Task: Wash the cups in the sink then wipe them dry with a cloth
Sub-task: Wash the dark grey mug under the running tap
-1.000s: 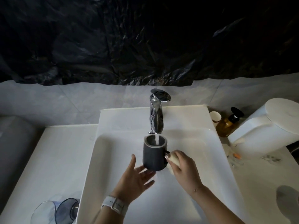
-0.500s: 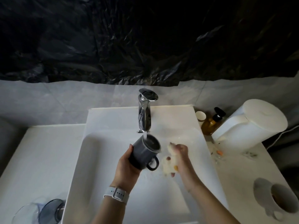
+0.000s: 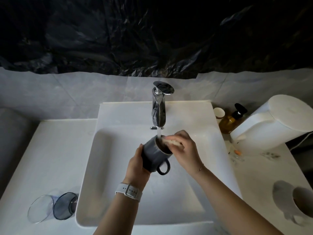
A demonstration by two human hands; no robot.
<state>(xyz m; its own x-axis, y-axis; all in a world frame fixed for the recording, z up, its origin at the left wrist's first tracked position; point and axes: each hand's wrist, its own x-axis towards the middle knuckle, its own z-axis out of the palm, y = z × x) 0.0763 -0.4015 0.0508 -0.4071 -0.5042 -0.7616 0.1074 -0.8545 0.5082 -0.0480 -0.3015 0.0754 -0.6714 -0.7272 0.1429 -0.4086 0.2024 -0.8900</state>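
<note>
Mug [image 3: 153, 156], dark grey, sits tilted over the sink [image 3: 108, 167] in the left hand [image 3: 137, 165], whose grip is curled round the base and side, handle pointing down toward the person and mouth turned up to the right. Water from the tap [image 3: 159, 109] falls onto the mug's rim. The right hand [image 3: 184, 150] pinches a pale sponge [image 3: 171, 142] and presses it into the mug's mouth.

No writing can be read on anything; the amber pump bottle [image 3: 230, 121] shows no legible label.

Half a second ago the sponge was held apart, to the right of the mug; now it is at the rim, and the mug is tipped further.

On the bench [image 3: 50, 158] a clear glass [image 3: 50, 208] lies at the left; a grey cup [image 3: 294, 200] stands at the right, near a white kettle [image 3: 274, 122].
</note>
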